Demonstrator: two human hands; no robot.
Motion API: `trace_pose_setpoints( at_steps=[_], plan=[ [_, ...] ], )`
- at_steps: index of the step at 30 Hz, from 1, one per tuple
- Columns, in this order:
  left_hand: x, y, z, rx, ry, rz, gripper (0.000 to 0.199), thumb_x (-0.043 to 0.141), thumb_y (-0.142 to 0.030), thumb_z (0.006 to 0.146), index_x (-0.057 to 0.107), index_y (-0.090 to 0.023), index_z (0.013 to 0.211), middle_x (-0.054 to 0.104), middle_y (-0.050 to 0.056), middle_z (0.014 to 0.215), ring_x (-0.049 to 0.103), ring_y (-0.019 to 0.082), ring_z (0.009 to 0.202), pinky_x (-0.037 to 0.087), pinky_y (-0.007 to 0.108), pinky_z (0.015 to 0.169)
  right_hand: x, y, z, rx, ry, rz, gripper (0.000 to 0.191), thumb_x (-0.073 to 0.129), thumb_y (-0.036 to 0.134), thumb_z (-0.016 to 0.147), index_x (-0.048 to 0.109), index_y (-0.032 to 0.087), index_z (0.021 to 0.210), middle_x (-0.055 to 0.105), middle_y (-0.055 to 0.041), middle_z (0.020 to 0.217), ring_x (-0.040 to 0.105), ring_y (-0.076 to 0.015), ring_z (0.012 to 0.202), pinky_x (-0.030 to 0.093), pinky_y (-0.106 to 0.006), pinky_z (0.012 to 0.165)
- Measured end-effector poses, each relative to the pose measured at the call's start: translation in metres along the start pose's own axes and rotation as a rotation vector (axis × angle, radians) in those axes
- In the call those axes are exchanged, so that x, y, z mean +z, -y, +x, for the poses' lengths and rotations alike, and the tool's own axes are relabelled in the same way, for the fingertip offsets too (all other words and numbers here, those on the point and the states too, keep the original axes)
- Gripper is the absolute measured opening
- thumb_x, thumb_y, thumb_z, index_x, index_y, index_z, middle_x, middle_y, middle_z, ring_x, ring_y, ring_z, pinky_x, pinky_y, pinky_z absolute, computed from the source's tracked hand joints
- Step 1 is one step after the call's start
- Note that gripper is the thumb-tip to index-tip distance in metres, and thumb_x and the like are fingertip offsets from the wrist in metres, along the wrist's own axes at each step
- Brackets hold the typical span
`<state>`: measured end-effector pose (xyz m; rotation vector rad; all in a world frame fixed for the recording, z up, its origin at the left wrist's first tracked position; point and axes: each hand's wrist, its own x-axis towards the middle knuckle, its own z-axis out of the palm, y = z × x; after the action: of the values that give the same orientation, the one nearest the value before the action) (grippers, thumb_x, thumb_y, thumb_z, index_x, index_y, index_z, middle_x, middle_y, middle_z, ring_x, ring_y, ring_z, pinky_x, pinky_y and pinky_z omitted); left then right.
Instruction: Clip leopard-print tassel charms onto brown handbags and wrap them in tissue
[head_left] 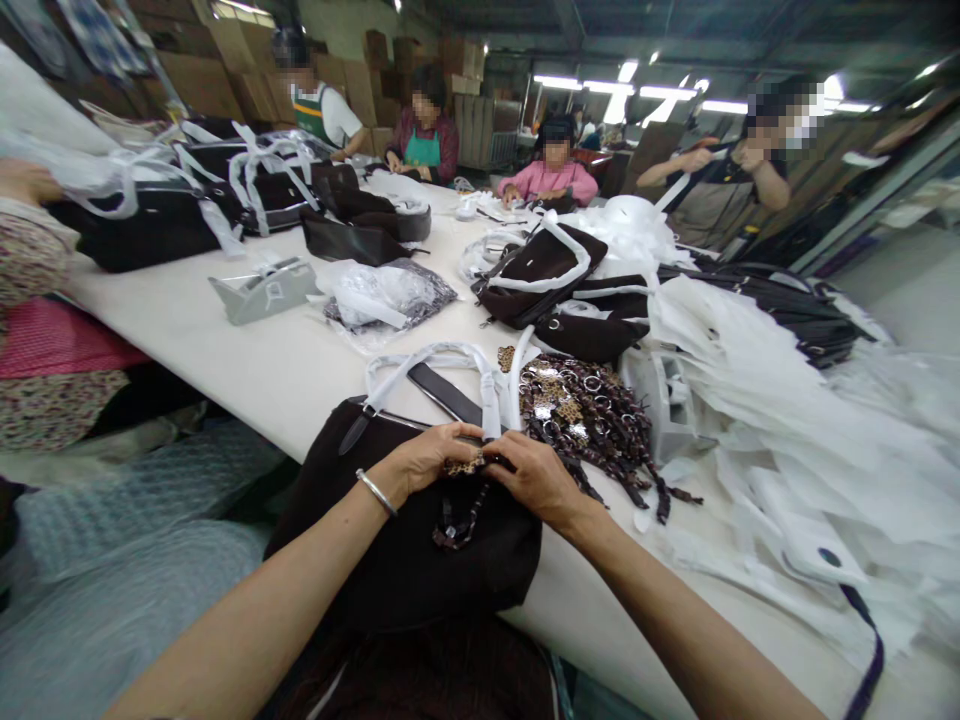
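2 bare hands of yours meet in the head view over a dark bag [465, 575], which sits at the near edge of the tabletop [270, 370], its white-wrapped handles [450, 352] raised. Your left hand [435, 455] pinches a leopard-print charm [465, 465] in a narrow grip; a dark looped strand [456, 537] hangs below it against the bag. Your right hand [536, 478] closes in at the charm's right side, though I cannot tell what its fingertips grip. Just beyond that hand lies a heap of charms [581, 405], beside a grey stand [664, 415]. White sheets [780, 370] spread toward the tabletop's right edge. At its far edge is a person in pink [555, 185].
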<state>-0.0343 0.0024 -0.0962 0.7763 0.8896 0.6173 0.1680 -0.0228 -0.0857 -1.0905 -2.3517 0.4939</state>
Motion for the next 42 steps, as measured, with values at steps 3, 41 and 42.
trace_pose_setpoints(
  at_steps=[3,41,42],
  plan=[
    [-0.002,0.000,0.001,-0.003,-0.001,-0.008,0.057,0.081,-0.016,0.058,0.060,-0.009,0.111,0.066,0.000,0.074,0.056,0.007,0.058,0.041,0.020,0.058,0.004,-0.001,-0.001,-0.023,-0.042,0.015,0.019,0.056,0.018,0.093,0.068,0.023,0.107,0.068,-0.0050,0.099,0.066,-0.0164,0.091,0.051,-0.026,0.085],
    [0.010,0.000,-0.010,0.096,-0.017,0.244,0.025,0.070,-0.015,0.062,0.064,-0.012,0.085,0.064,-0.002,0.069,0.054,0.008,0.059,0.038,0.021,0.060,-0.025,-0.014,0.013,0.395,-0.063,0.083,0.039,0.070,0.019,0.075,0.065,0.017,0.113,0.067,-0.0064,0.105,0.057,-0.0148,0.074,0.044,-0.029,0.074],
    [0.010,-0.001,-0.011,0.105,-0.024,0.280,0.025,0.069,-0.015,0.062,0.063,-0.013,0.087,0.063,-0.002,0.069,0.053,0.008,0.058,0.037,0.021,0.058,-0.027,-0.014,0.013,0.405,-0.030,0.072,0.036,0.072,0.020,0.074,0.067,0.018,0.110,0.068,-0.0058,0.101,0.058,-0.0155,0.075,0.044,-0.029,0.075]
  ],
)
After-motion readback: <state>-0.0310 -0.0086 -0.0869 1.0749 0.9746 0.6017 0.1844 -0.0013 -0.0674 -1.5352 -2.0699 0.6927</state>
